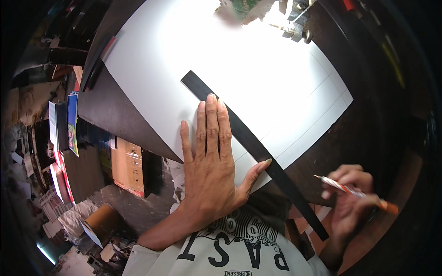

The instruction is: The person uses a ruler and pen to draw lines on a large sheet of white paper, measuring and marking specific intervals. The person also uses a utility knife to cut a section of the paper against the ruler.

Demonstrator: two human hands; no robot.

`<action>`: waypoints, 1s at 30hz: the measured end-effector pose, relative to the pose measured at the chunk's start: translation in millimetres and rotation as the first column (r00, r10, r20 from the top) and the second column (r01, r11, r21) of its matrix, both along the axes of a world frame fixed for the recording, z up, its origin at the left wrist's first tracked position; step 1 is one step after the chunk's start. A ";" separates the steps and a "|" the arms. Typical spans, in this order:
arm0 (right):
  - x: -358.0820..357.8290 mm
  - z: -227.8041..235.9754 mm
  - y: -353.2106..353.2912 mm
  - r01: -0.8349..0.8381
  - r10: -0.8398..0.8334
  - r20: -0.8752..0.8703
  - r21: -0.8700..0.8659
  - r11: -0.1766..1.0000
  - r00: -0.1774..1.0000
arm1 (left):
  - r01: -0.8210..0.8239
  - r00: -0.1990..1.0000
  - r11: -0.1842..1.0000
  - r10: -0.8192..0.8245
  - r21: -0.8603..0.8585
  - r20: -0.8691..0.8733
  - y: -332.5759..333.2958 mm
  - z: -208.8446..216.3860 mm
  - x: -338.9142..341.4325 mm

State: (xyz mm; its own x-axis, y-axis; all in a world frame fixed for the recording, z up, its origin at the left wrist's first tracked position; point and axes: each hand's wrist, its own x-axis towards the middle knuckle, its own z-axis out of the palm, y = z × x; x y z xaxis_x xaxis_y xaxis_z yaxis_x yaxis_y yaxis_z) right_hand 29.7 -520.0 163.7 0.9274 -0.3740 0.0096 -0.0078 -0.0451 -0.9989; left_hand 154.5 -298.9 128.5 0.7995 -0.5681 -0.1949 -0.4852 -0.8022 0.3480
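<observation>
A large white sheet [304, 83] lies on the dark table, with thin ruled lines along its right side. Across it, slanting from upper left to lower right, rests a long black ruler [248, 138] whose near end sticks out past the sheet's edge. My left hand [209, 168] lies flat with fingers stretched out, its fingertips and thumb pressing the ruler. To the right, my right hand [352, 202] grips a red-and-white striped pencil [343, 186] with an orange end. The pencil's tip points left and is held off the sheet, apart from the ruler.
Metal machine hardware [294, 27] stands at the sheet's far edge under strong light. The dark table [115, 103] shows to the left. Lower on the left are a cardboard box [126, 165] and a brown roll [102, 221]. Bright glare washes out the sheet's far part.
</observation>
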 end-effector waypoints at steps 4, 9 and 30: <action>54.0 -8.2 28.0 -0.118 0.118 0.013 0.119 0.986 0.993 | -0.018 1.000 1.000 0.018 -0.012 0.000 2.9 -1.2 2.0; 97.4 -23.3 37.5 -0.166 0.170 -0.065 0.057 0.984 0.983 | -0.005 1.000 1.000 0.005 -0.011 -0.017 1.5 2.6 1.4; 106.1 -44.9 39.0 -0.231 0.231 0.065 -0.021 0.973 0.971 | -0.005 0.999 1.000 0.004 -0.019 -0.042 2.3 1.3 2.1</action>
State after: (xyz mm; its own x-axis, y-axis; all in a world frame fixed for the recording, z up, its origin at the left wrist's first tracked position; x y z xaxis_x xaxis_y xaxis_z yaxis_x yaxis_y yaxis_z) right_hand 135.8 -481.0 118.8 0.9857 -0.1492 0.0780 0.0710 -0.0513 -0.9962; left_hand 156.6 -296.6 129.8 0.7932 -0.5688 -0.2173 -0.4664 -0.7970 0.3837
